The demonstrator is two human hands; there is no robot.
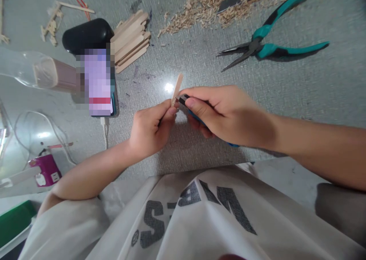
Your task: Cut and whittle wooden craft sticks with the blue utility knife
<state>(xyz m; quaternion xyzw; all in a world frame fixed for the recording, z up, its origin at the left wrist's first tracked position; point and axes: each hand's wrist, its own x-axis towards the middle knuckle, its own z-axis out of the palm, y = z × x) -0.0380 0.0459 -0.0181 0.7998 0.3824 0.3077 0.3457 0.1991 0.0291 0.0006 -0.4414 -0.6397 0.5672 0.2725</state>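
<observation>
My left hand (153,128) is closed, pinching the lower end of a wooden craft stick (177,85) between thumb and fingers. The stick points up and slightly right, over the grey table. My right hand (220,109) wraps round a utility knife (183,98) with a black front end; bits of its blue handle show under the palm. The knife's tip meets the stick just above my left fingertips. Most of the handle is hidden by my right fingers.
A stack of craft sticks (131,40) lies beside a black case (87,35) and a plugged-in phone (98,84). Left of these lies a clear bottle (42,71). Wood shavings (197,10), a pink-handled blade (237,0) and open teal pliers (254,46) lie beyond my hands. A purple power adapter (47,170) sits lower left.
</observation>
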